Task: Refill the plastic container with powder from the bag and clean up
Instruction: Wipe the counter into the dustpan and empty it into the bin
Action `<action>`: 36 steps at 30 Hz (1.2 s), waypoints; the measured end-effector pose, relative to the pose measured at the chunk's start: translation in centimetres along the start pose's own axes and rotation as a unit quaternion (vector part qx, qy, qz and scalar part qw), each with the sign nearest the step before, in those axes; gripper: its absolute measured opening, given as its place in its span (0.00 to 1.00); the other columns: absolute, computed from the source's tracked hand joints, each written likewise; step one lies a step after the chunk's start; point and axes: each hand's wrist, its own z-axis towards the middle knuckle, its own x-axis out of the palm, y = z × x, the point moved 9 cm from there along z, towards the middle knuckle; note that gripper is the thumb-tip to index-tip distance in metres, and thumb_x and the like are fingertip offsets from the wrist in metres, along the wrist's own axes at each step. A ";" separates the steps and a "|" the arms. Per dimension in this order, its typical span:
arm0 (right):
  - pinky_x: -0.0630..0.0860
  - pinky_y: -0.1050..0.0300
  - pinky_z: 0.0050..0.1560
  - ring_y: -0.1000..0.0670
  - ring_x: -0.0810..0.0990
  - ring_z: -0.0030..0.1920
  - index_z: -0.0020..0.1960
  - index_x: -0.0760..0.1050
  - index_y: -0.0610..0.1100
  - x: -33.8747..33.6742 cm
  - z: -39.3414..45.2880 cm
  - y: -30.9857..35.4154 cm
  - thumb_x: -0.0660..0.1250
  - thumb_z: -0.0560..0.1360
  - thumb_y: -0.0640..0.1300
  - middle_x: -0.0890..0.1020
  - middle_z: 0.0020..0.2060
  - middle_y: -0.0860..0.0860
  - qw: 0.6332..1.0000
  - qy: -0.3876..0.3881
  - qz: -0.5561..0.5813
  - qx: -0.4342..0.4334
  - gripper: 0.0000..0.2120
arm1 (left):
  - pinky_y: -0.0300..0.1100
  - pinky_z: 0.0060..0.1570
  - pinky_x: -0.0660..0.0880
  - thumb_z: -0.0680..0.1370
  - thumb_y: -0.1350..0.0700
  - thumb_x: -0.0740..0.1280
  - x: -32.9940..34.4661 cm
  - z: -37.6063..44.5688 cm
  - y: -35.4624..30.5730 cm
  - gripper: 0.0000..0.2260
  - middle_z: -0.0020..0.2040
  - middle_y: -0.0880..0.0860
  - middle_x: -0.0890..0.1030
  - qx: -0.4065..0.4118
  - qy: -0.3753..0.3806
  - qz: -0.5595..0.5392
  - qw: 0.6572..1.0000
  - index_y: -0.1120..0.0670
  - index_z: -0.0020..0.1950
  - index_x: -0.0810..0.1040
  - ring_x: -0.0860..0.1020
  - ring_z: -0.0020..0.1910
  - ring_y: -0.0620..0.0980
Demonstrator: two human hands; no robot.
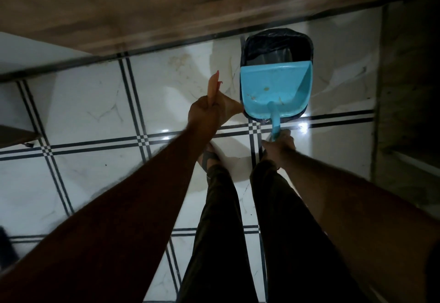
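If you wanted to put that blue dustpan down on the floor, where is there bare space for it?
Bare tile lies left of the lined bin, between the wall's dark skirting and the striped tile joints. More bare tile sits right of the bin. It is crowded around the bin itself: the dustpan in the right hand, the left hand gripping an orange scrap, and the feet.

A glossy white marble-look tiled floor [95,112] crossed by dark double grid lines. A small bin lined with a black plastic bag [276,40] stands on it near the brown wall, with a sandalled foot [209,157] planted nearby.
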 end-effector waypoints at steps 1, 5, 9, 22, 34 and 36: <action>0.78 0.43 0.66 0.38 0.79 0.67 0.74 0.68 0.43 -1.5 -1.6 0.7 0.77 0.75 0.55 0.78 0.68 0.42 1.000 -0.016 0.003 0.000 0.34 | 0.46 0.57 0.84 0.82 0.45 0.74 0.1 -1.7 -1.5 0.13 0.48 0.50 0.87 -0.002 0.018 0.031 0.999 0.53 0.57 0.82 0.86 0.53 0.50; 0.81 0.49 0.53 0.41 0.86 0.51 0.59 0.78 0.45 -8.5 -10.3 5.3 0.70 0.79 0.58 0.86 0.54 0.43 0.945 -0.021 0.322 -0.048 0.18 | 0.54 0.61 0.83 0.69 0.44 0.76 -0.3 -8.6 -5.9 0.32 0.58 0.65 0.86 0.034 0.070 -0.118 0.990 0.64 0.65 0.80 0.86 0.56 0.59; 0.79 0.49 0.50 0.43 0.86 0.46 0.56 0.81 0.43 -14.2 -21.8 11.6 0.52 0.74 0.78 0.87 0.48 0.44 0.831 0.245 0.495 -0.070 0.41 | 0.60 0.77 0.72 0.87 0.52 0.63 0.6 -14.7 -10.1 0.24 0.75 0.69 0.77 0.046 0.164 -0.261 0.950 0.65 0.79 0.72 0.76 0.74 0.66; 0.85 0.44 0.52 0.44 0.86 0.50 0.61 0.83 0.43 -36.3 -42.3 1.4 0.71 0.80 0.39 0.87 0.51 0.43 0.810 0.045 0.547 -0.208 0.10 | 0.38 0.39 0.83 0.80 0.71 0.63 9.0 -36.1 -26.0 0.22 0.62 0.62 0.85 0.217 0.216 0.047 0.951 0.60 0.73 0.79 0.85 0.48 0.51; 0.87 0.44 0.50 0.42 0.88 0.49 0.53 0.85 0.42 -54.3 -42.2 -24.6 0.71 0.79 0.36 0.89 0.48 0.44 0.702 -0.262 0.644 -0.154 0.05 | 0.46 0.39 0.82 0.74 0.55 0.75 39.7 -46.8 -30.8 0.04 0.43 0.52 0.89 0.406 0.198 0.324 0.831 0.52 0.47 0.86 0.86 0.42 0.53; 0.86 0.40 0.55 0.42 0.88 0.52 0.54 0.84 0.45 -57.5 -40.9 -27.7 0.72 0.79 0.39 0.89 0.50 0.46 0.718 -0.277 0.616 -0.166 0.05 | 0.45 0.42 0.81 0.75 0.57 0.76 45.4 -47.8 -31.8 0.03 0.43 0.50 0.88 0.430 0.196 0.341 0.813 0.49 0.45 0.84 0.86 0.42 0.53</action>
